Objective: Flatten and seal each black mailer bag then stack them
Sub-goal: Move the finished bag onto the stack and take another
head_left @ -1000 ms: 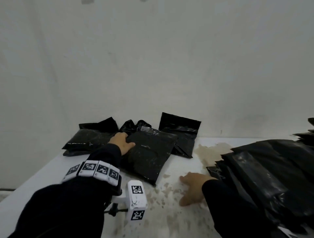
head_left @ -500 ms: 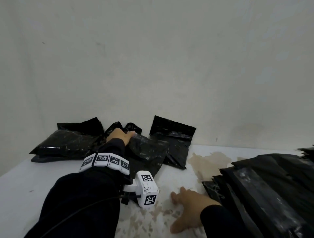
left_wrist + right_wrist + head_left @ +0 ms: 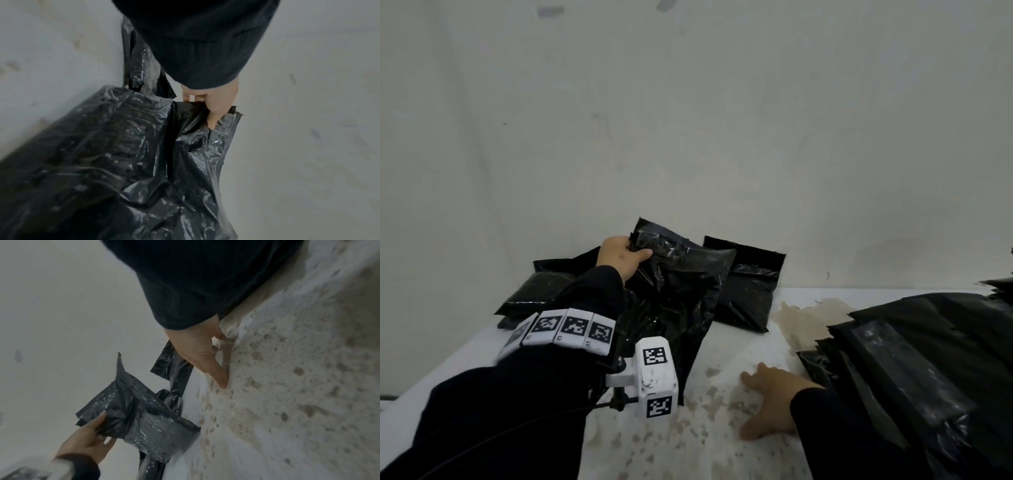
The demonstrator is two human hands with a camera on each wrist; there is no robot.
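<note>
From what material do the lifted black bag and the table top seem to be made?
Bag: probably thin plastic film, glossy; it crinkles and glints where the left hand pinches it.
Table: hard white top, matt; brownish worn blotches show under the right hand. Its material stays uncertain.

Dark ribbed sleeves [image 3: 493, 404]; white coded wristband [image 3: 561, 330], camera block [image 3: 655, 377], black cable [image 3: 493, 438].

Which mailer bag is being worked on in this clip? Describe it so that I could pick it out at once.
Look to the far edge of the stained white table, where a few filled black bags lie against the wall. The middle bag is the one: its top end is raised off the table, pinched by the left hand. The left neighbour and the right neighbour are untouched.
</note>
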